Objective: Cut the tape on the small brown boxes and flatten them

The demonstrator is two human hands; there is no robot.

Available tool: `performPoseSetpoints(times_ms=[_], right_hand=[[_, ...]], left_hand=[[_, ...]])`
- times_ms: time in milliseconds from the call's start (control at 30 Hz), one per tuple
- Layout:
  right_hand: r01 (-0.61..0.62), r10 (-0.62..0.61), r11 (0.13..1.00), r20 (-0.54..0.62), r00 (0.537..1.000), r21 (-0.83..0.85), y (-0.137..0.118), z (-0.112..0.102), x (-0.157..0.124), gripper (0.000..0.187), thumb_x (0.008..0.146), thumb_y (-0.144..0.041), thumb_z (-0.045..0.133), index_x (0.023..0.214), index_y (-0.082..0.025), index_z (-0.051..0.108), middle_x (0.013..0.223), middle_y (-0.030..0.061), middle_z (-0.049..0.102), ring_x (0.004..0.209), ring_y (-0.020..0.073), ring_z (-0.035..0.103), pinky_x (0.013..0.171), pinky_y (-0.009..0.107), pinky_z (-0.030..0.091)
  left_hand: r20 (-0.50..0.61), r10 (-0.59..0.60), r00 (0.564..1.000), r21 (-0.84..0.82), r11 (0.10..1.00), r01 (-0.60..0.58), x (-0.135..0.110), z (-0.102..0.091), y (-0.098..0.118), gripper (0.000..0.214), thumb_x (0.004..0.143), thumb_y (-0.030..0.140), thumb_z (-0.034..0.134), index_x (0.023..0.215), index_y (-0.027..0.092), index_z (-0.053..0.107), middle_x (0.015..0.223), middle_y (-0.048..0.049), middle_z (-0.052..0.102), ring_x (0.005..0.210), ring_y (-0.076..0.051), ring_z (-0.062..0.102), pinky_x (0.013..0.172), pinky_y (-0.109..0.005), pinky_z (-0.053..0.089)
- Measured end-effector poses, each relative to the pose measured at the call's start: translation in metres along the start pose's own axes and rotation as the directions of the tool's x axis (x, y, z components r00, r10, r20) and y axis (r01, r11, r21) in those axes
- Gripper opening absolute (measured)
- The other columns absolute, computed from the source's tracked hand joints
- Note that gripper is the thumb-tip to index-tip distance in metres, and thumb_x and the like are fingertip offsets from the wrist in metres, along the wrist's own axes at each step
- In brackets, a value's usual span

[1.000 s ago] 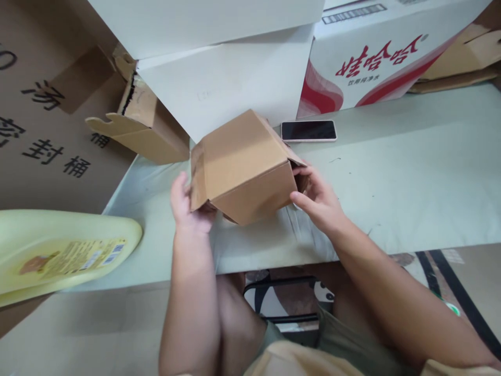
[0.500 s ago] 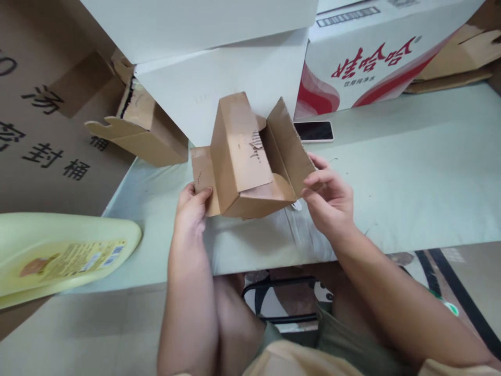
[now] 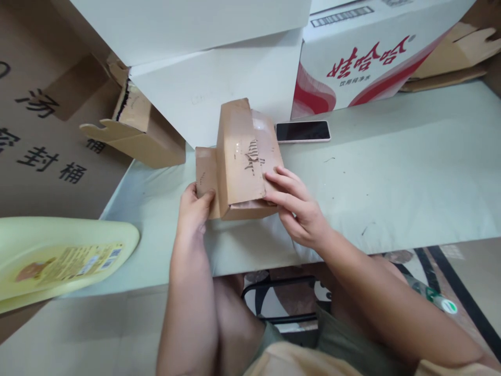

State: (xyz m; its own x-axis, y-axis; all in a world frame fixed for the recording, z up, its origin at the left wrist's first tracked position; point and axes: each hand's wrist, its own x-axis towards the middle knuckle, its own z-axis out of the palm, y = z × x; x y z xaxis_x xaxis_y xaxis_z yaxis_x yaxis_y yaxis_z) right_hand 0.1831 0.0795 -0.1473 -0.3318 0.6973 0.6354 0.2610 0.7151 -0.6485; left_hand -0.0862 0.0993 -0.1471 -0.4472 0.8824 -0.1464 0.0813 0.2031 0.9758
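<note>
Pale cloth [image 3: 383, 162] spreads beneath a carton [image 3: 238, 151] partly hidden by right fingers [image 3: 290, 201].

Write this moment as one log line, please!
left hand: holds left flap of cardboard box | right hand: touches box's right side | phone: on green cloth

Phone [image 3: 302, 131], one: is lying screen-up. Pale green cloth [image 3: 403, 172]: is spreading beneath the phone. White carton [image 3: 352, 78], red lettering: is standing behind the phone, reaching to its right. Plain white box [image 3: 223, 73]: is standing behind the phone, leftward. Brown box [image 3: 164, 138], notched flap: is sitting left of the phone. Large brown carton [image 3: 31, 183], black characters: is standing well left of the phone. Yellowish jug [image 3: 70, 235], labelled: is lying left of the phone, nearer the viewer. Brown cardboard [image 3: 446, 57]: is lying right of the phone, farther back.
</note>
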Motion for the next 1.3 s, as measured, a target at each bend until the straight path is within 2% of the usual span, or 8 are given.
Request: performPoseSetpoints(times_ms=[200,433,633,767,867,967,1133,1300], right_hand=[[0.033,-0.032,0.999,-0.048,0.998,0.02,-0.003,0.003,0.002,0.043,0.101,-0.016,0.046,0.133,-0.031,0.07,0.155,0.0079,0.062,0.156,0.0297,0.048,0.13,0.061,0.042],[-0.099,0.102,0.994,-0.072,0.992,0.036,-0.009,0.002,0.002,0.035,0.101,-0.018,0.047,0.127,-0.029,0.069,0.149,0.0096,0.066,0.152,0.0299,0.053,0.13,0.061,0.042],[-0.068,0.082,0.994,-0.162,0.983,0.088,-0.007,0.007,0.001,0.036,0.104,-0.019,0.044,0.134,-0.031,0.061,0.147,0.0098,0.064,0.149,0.0272,0.055,0.126,0.057,0.048],[-0.181,0.186,0.982,-0.309,0.933,0.045,-0.006,0.002,0.001,0.039,0.103,-0.022,0.044,0.138,-0.033,0.056,0.143,0.0107,0.062,0.141,0.029,0.059,0.117,0.055,0.056],[-0.278,0.217,0.953,-0.37,0.903,-0.12,-0.001,-0.008,0.004,0.033,0.095,-0.018,0.049,0.119,-0.03,0.068,0.135,0.0124,0.061,0.131,0.0324,0.063,0.106,0.054,0.061],[-0.307,0.175,0.903,-0.395,0.902,-0.301,0.009,-0.018,0.006,0.028,0.089,-0.015,0.054,0.104,-0.027,0.074,0.13,0.0136,0.063,0.126,0.035,0.064,0.105,0.058,0.059],[-0.391,0.219,0.824,-0.405,0.888,-0.41,0.034,-0.024,0.001,0.033,0.089,-0.018,0.054,0.108,-0.028,0.08,0.132,0.0138,0.065,0.127,0.0368,0.063,0.106,0.064,0.055],[-0.397,0.302,0.791,-0.266,0.915,-0.466,0.052,-0.015,-0.009,0.021,0.082,-0.023,0.062,0.092,-0.025,0.08,0.141,0.0119,0.065,0.148,0.0483,0.045,0.12,0.081,0.034]], left_hand=[[0.002,-0.015,1.0,0.007,1.0,0.015,-0.001,0.001,0.003,0.034,0.064,0.022,0.079,0.096,0.016,0.069,0.095,-0.0091,0.076,0.094,-0.027,0.074,0.091,-0.041,0.06],[0.003,-0.032,1.0,0.015,0.999,0.031,-0.002,-0.001,0.005,0.032,0.065,0.022,0.079,0.096,0.017,0.068,0.092,-0.0074,0.075,0.087,-0.025,0.073,0.086,-0.038,0.059],[-0.007,-0.056,0.998,-0.01,0.998,0.055,-0.004,0.001,0.008,0.033,0.066,0.023,0.078,0.097,0.017,0.068,0.096,-0.0085,0.076,0.083,-0.024,0.072,0.085,-0.038,0.058],[0.003,-0.099,0.995,-0.144,0.985,0.098,-0.006,0.002,0.013,0.032,0.066,0.021,0.081,0.093,0.018,0.066,0.091,-0.0069,0.074,0.083,-0.024,0.072,0.086,-0.04,0.06],[0.033,-0.133,0.991,-0.224,0.965,0.137,-0.009,0.002,0.02,0.029,0.066,0.02,0.082,0.091,0.02,0.067,0.089,-0.0054,0.074,0.083,-0.024,0.073,0.081,-0.038,0.062],[0.06,-0.131,0.99,-0.272,0.952,0.142,-0.012,0.004,0.026,0.028,0.066,0.022,0.084,0.09,0.021,0.07,0.089,-0.0032,0.076,0.078,-0.021,0.072,0.068,-0.031,0.061],[0.034,-0.117,0.993,-0.344,0.931,0.122,-0.01,0.004,0.029,0.027,0.065,0.022,0.083,0.087,0.024,0.069,0.091,0.0,0.076,0.072,-0.017,0.069,0.058,-0.026,0.054],[0.105,-0.074,0.992,-0.451,0.885,0.114,-0.012,0.003,0.03,0.025,0.069,0.034,0.081,0.09,0.025,0.071,0.087,-0.0007,0.073,0.078,-0.017,0.068,0.065,-0.025,0.054]])
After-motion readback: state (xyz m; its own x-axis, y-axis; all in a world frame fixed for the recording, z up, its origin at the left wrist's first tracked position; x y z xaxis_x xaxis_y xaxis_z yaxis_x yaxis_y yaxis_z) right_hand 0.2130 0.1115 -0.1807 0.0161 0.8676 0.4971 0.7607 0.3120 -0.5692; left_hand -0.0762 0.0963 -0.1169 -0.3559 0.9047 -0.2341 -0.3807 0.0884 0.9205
